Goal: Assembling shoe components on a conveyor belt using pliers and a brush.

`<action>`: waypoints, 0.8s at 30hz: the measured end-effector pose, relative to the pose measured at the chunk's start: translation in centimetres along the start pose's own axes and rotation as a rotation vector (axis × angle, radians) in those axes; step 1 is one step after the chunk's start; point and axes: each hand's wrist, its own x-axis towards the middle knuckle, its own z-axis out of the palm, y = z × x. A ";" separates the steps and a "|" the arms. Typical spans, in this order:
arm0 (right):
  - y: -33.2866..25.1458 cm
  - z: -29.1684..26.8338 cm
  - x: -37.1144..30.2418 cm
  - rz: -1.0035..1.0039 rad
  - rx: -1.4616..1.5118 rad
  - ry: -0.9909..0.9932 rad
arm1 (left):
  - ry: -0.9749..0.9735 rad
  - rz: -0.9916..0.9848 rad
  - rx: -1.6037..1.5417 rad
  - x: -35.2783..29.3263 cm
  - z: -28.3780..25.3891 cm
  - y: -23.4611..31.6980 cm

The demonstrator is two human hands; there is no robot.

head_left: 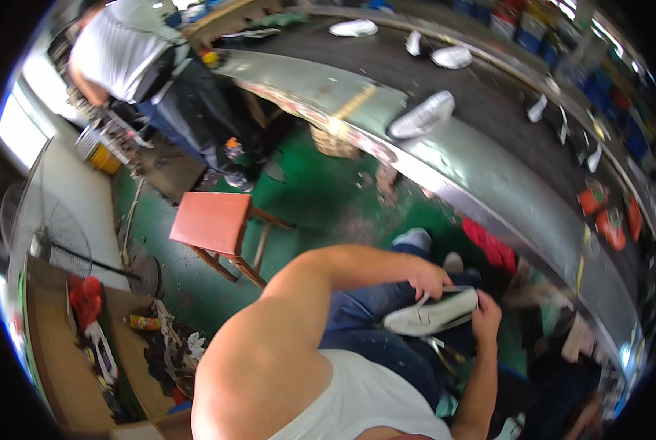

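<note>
"What stands left of the red stool [209,220]?"
"A fan [89,258], its cage blurred and hard to make out."
"Any room by the stool?"
"Green floor [309,183] lies open just to its right."
"And the hands?"
"Right of the stool, the left hand [430,280] pinches the upper rim of a white shoe [419,318]; farther right, the right hand [485,320] is clamped on its end. Some fingertips are hidden."
"Beyond?"
"Well right of the stool, the grey bench [511,187] curves down; clutter under its edge is too dark to tell."
</note>
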 end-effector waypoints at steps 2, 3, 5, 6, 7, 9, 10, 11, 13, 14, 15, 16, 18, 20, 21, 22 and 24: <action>-3.5 -1.2 1.4 -0.097 -0.224 -0.085 | 0.051 -0.030 -0.074 0.6 0.1 0.2; -4.4 -1.3 1.9 -0.098 -0.214 -0.114 | 0.139 -0.045 -0.077 0.8 -0.1 0.9; -7.5 -1.0 3.1 -0.138 -0.333 -0.189 | 0.206 0.077 -0.265 1.6 -0.1 -0.8; -6.5 -0.7 3.5 -0.224 -0.416 -0.185 | 0.326 0.116 -0.174 2.2 0.2 -1.4; -5.7 -0.7 3.7 -0.269 -0.510 -0.178 | 0.355 0.097 -0.092 2.2 0.8 -0.4; -4.7 -0.8 4.2 -0.192 -0.720 -0.243 | 0.412 0.113 -0.001 2.8 0.7 0.5; -4.3 -1.0 3.5 -0.153 -0.729 -0.236 | 0.415 0.132 -0.001 3.2 1.1 0.8; -4.0 -1.2 3.0 -0.069 -0.549 -0.119 | 0.392 0.108 -0.016 3.5 1.5 1.2; -2.3 -1.6 2.9 0.111 -0.190 0.055 | 0.396 0.093 0.001 4.0 2.2 1.9; -1.8 -1.7 2.5 0.117 -0.196 0.064 | 0.422 0.075 0.019 4.2 2.3 2.2; -2.0 -1.4 2.2 0.191 -0.123 0.078 | 0.415 0.092 -0.027 4.2 2.7 1.8; -2.3 -1.2 2.0 0.264 -0.050 0.092 | 0.418 0.093 -0.027 4.4 2.6 1.7; -3.3 -1.7 1.1 0.265 -0.025 0.057 | 0.405 0.049 -0.096 4.7 2.3 1.9; -5.2 -1.3 -1.0 0.185 -0.203 0.044 | 0.396 0.048 -0.160 4.6 1.7 1.2; -6.3 -1.5 -2.7 0.112 -0.282 -0.051 | 0.381 0.049 -0.216 4.5 1.4 1.0; -6.9 -1.8 -4.7 0.040 -0.361 -0.142 | 0.388 0.053 -0.218 4.3 1.2 1.1; -6.9 -1.7 -8.9 -0.054 -0.457 -0.366 | 0.449 0.255 -0.352 2.4 1.2 1.7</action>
